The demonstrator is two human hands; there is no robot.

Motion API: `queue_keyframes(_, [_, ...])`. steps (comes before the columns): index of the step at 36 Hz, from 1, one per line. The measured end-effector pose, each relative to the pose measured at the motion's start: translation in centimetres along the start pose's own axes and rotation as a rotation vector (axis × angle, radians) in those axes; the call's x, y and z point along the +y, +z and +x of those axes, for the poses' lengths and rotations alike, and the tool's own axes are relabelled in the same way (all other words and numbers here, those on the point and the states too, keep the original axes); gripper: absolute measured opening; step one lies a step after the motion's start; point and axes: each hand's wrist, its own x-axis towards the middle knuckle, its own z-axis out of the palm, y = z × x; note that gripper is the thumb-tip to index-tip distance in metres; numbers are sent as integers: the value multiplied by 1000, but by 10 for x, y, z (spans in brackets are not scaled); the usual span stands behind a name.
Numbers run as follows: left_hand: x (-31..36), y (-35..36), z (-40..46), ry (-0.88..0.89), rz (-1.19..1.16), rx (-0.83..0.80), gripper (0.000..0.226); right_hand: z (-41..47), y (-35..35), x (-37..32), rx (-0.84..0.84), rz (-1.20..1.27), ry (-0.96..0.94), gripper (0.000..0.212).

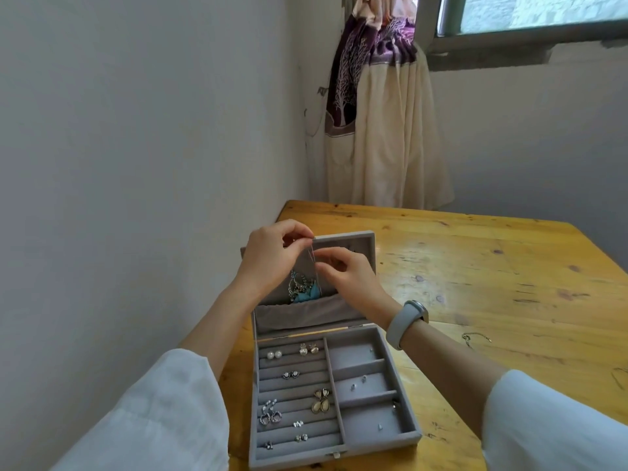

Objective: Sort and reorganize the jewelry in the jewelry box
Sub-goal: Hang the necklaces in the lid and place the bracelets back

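My left hand (272, 254) and right hand (343, 273) each pinch a thin chain (314, 258) before the jewelry box (380, 433) lid. I should keep it taut and lower it slowly into the lid pocket (306, 312), clear of the turquoise earrings (300, 288).

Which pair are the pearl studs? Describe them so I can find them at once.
Start at the open grey jewelry box on the wooden table; its left half is rows of ring rolls. In the top row, at the far left, sit the pearl studs. They are two plain round white balls, unlike the gold-toned pair to their right in that row.
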Motion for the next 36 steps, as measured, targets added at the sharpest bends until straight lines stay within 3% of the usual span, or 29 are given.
queue_keyframes(6, [-3, -6, 0, 23, 51, -3, 8, 1, 6, -6, 24, 102, -1, 7])
queue_keyframes(13, [-14, 2, -4, 42, 212, 64, 6, 3, 5, 0, 171, 80, 43, 6])
queue_keyframes(18, [-17, 14, -8, 234, 451, 207, 8, 8, 7, -1, 257, -77, 50, 8])
queue_keyframes(24, [-27, 27, -9, 345, 674, 365, 5, 10, 7, -6, 354, -334, 28, 16])
queue_keyframes(31, [-28, 36, -12, 296, 781, 433, 25, 9, 12, -4, 403, -565, 6, 22])
queue_keyframes(36, [-30, 39, -14, 256, 802, 453, 16, 9, 16, -3, 390, -641, 14, 24])
